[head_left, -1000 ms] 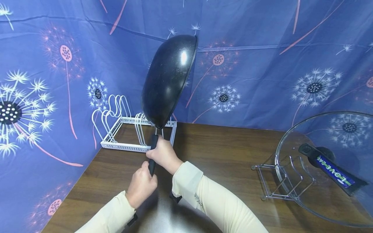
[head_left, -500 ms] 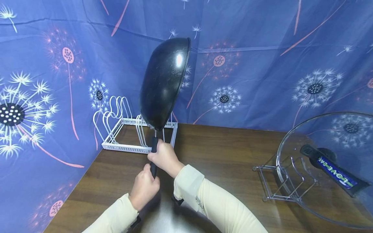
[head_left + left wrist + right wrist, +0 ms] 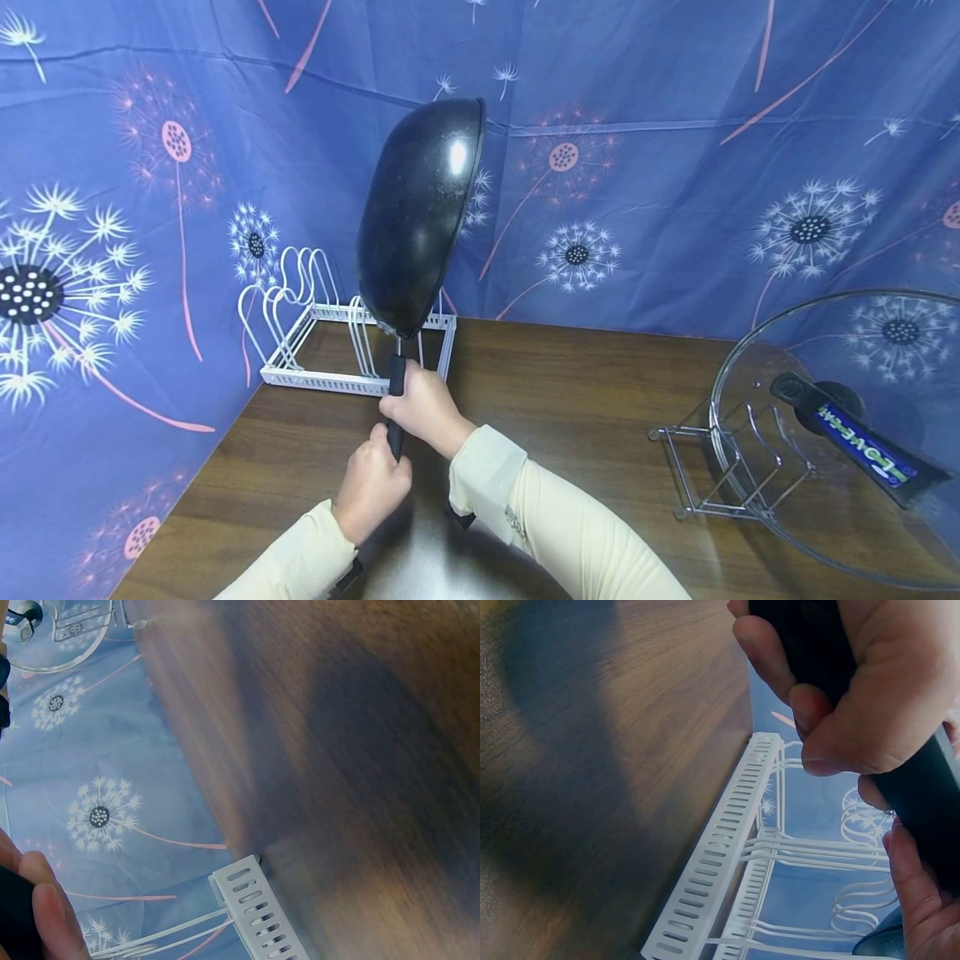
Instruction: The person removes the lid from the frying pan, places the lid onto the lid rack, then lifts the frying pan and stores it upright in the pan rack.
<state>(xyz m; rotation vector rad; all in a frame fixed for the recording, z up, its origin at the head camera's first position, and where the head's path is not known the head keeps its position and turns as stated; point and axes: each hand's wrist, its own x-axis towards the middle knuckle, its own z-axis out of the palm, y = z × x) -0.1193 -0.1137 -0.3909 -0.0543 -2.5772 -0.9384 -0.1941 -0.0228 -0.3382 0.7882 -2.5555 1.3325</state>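
A black wok [image 3: 420,217] is held up on its side, its rounded bottom facing left and its rim toward the right. Its bowl overlaps the right end of a white pan rack [image 3: 322,382] in the head view. My right hand [image 3: 423,408] grips the black handle [image 3: 397,379] close to the bowl. Lower down, my left hand [image 3: 372,483] is wrapped round the handle's end. Both hands show on the dark handle [image 3: 930,802] in the right wrist view, with the slotted white rack [image 3: 712,847] beyond. Only some fingers [image 3: 52,911] appear in the left wrist view.
On the right, a large glass lid [image 3: 862,442] with a black handle leans in a small chrome wire rack [image 3: 720,506]. A blue cloth [image 3: 645,208] with dandelion prints hangs behind and left of the wooden table [image 3: 570,392].
The wok has shifted slightly left and its rim has turned a little more upright. Both hands keep their grip on the handle. The racks and lid have not moved.
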